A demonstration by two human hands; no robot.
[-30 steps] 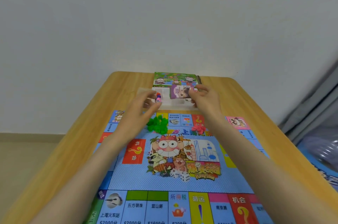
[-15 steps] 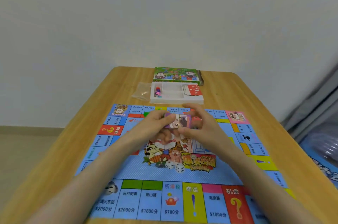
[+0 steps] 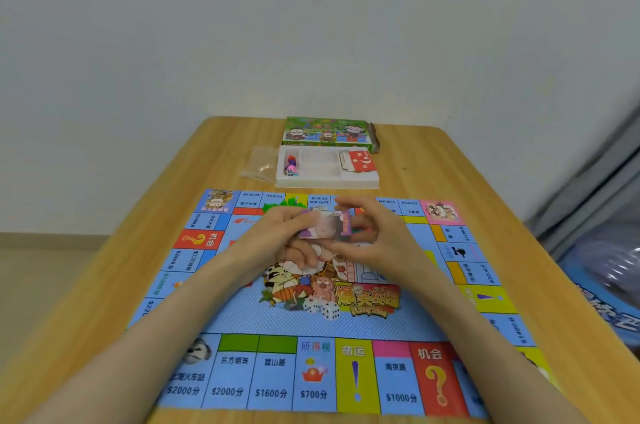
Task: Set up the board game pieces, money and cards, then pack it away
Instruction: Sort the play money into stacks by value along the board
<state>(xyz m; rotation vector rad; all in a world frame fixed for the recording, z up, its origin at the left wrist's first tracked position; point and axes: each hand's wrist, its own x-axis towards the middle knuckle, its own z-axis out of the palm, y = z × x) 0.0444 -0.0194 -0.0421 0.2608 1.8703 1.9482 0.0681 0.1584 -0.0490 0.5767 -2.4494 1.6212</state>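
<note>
A colourful game board (image 3: 325,316) lies flat on the wooden table (image 3: 450,160). Above its far half, my left hand (image 3: 277,243) and my right hand (image 3: 377,236) hold a purple stack of play money (image 3: 325,224) between them, fingers curled round its ends. Behind the board stands a white plastic tray (image 3: 325,181) with small coloured pawns (image 3: 291,165) in its left slot and red question-mark cards (image 3: 360,162) at its right. The green box lid (image 3: 327,132) lies behind the tray. Green pieces (image 3: 282,206) peek out just beyond my left hand.
A crumpled clear plastic bag (image 3: 259,165) lies left of the tray. A white wall rises right behind the table's far edge. At the right, beyond the table, are grey fabric and a blue printed item (image 3: 602,295).
Both hands came back from the tray toward me, carrying the purple stack out of it to above the board. The view tilted down slightly.
</note>
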